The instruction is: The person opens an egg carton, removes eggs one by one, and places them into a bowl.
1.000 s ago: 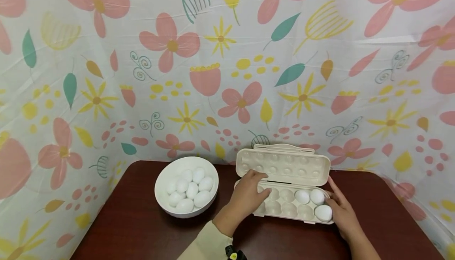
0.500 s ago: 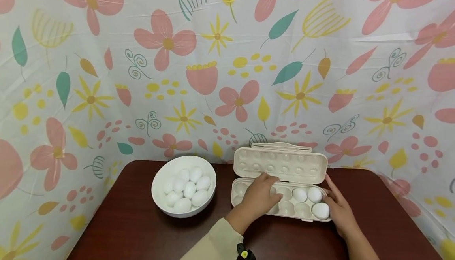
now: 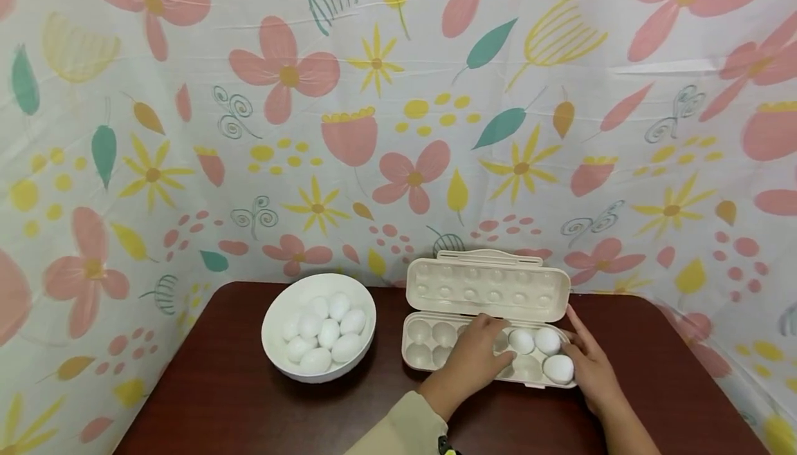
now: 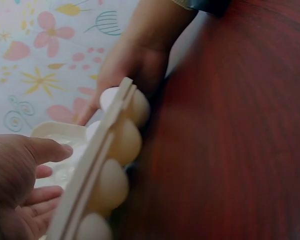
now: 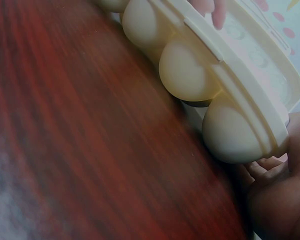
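A cream plastic egg carton (image 3: 411, 365) lies with its lid (image 3: 488, 292) raised at the back. Three white eggs sit in its right end, the nearest egg (image 3: 558, 370) in the front row. My left hand (image 3: 476, 358) hovers over the middle cups, thumb and fingers apart with nothing between them; the left wrist view shows the same spread fingers (image 4: 42, 197). With my right hand (image 3: 591, 375) I grip the carton's right end, thumb at the rim by the eggs. In the right wrist view, that hand's fingers (image 5: 270, 165) curl beneath the end.
A white bowl (image 3: 274, 355) holding several white eggs (image 3: 315, 360) stands left of the carton. Both rest on a dark red-brown wooden table (image 3: 249, 406). A flower-patterned cloth (image 3: 373, 234) hangs close behind the table.
My left hand has moved right along the carton, from its left end to the middle cups, uncovering the left cups. My right hand keeps its grip. The head view has shifted slightly.
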`<state>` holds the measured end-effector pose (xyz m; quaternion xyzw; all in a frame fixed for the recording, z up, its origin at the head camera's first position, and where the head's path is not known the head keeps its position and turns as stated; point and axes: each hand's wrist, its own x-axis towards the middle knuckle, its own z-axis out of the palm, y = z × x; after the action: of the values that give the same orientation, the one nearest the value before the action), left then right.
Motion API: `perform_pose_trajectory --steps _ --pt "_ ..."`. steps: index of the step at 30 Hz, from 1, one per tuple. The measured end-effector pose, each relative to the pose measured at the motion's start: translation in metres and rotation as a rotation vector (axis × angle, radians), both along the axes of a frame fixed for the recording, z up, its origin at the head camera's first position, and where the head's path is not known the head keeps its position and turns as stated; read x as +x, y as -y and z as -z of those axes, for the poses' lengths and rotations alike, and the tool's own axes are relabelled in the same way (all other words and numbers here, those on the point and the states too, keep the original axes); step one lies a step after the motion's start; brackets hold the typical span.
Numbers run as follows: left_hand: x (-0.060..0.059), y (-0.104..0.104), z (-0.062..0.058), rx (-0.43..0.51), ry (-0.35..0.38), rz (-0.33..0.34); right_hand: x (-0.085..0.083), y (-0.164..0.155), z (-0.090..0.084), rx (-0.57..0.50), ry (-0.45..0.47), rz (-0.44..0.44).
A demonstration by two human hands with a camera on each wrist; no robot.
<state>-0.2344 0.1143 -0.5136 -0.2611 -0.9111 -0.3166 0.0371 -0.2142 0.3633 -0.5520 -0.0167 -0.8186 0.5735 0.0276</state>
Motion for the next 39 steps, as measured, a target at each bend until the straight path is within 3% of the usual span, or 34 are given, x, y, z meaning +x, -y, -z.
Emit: perform_pose_trajectory --steps 4,13,21,39 --pt "0.0 -0.013 0.009 0.035 -0.049 0.02 0.001 -0.002 0.0 -0.003 -0.005 -0.007" --pt "-0.002 -0.024 0.013 -0.041 -0.237 0.039 -0.003 0.002 0.002 -0.052 0.014 -0.043" --pt "-0.003 -0.033 0.019 -0.057 -0.212 -0.031 -0.005 0.001 0.002 -0.058 0.008 -0.022" --pt "-0.003 -0.035 0.018 -0.051 -0.147 -0.08 -0.004 0.0 0.003 -0.077 -0.028 -0.039"
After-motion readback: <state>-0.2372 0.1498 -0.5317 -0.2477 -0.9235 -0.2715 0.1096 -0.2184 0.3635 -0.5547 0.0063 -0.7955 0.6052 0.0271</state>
